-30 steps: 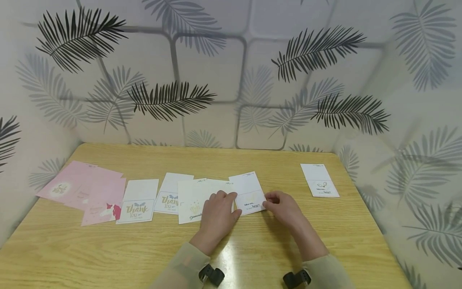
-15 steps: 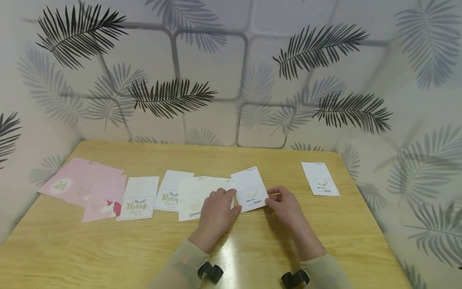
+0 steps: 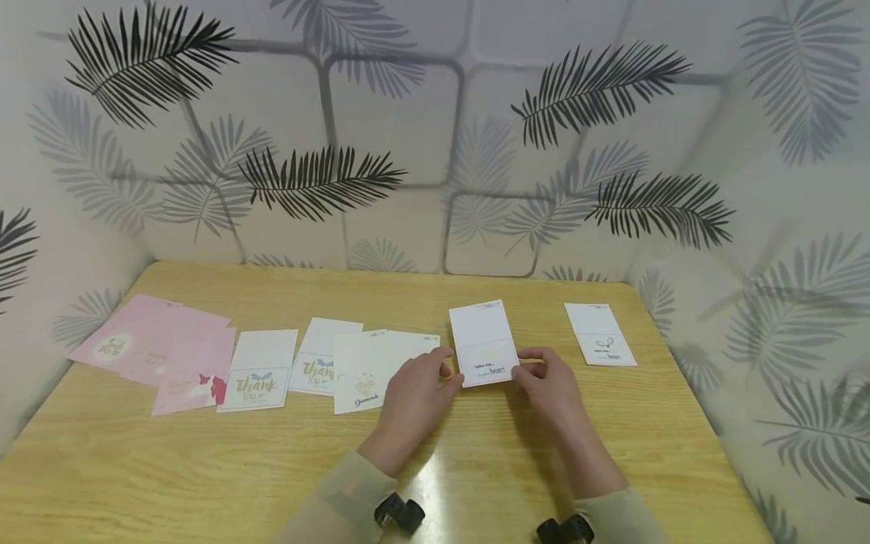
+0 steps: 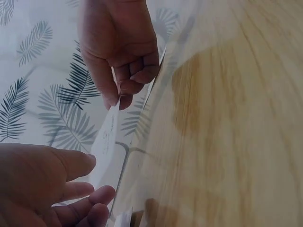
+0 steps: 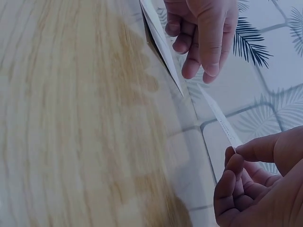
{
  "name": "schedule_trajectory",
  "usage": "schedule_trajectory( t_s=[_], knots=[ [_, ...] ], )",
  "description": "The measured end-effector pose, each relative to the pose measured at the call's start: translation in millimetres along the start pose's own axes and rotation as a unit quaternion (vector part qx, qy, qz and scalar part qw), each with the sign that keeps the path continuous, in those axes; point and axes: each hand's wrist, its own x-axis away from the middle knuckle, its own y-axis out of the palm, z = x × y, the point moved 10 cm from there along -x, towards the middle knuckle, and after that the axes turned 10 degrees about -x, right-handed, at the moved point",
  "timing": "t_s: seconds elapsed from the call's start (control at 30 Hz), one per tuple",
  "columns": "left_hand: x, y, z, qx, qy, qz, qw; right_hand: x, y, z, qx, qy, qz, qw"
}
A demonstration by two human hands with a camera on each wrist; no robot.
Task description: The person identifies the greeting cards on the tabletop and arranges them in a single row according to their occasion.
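Observation:
A folding greeting card (image 3: 483,332), white with "heart" lettering on its lower half, is lifted above the table, thin and edge-on in both wrist views. My right hand (image 3: 553,389) pinches its lower right corner between thumb and fingers, plain in the right wrist view. At the lower left corner is my left hand (image 3: 420,393), its fingers loosely bent; in the left wrist view the thumb and fingers of this left hand (image 4: 52,184) are spread beside the card without gripping it. Left of that hand lies a cream "Diamonds" card (image 3: 353,363), overlapping another cream card (image 3: 408,344).
A matching "heart" card (image 3: 600,332) lies at the table's right. Two white "Thank you" cards (image 3: 258,370) and several overlapping pink cards (image 3: 193,332) are spread along the left. A leaf-patterned wall (image 3: 408,227) stands behind the wooden table (image 3: 272,468).
The "heart" card has come up off the table and moved right, away from the cream cards, straightening slightly. My right hand has shifted right with it, and my left hand slightly right.

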Motion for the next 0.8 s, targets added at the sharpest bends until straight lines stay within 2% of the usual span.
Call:
schedule_trajectory(
  t_s=[0.17, 0.33, 0.5, 0.8],
  knots=[
    [-0.9, 5.2, 10.2, 0.021, 0.006, 0.0, 0.9998, 2.8, -5, 0, -0.029, 0.009, 0.0, 0.9995],
    [-4.0, 7.2, 23.3, 0.027, 0.016, 0.019, 0.9993, 4.8, -12, 0, -0.046, 0.009, 0.005, 0.9989],
    [-9.1, 11.0, 33.3, 0.038, 0.017, 0.029, 0.9987, 3.8, -22, 3, -0.034, 0.007, 0.018, 0.9992],
    [-16.8, 22.8, 47.6, 0.033, 0.019, 0.02, 0.9991, 3.5, -41, 0, 0.015, -0.024, 0.038, 0.9988]
  ],
)
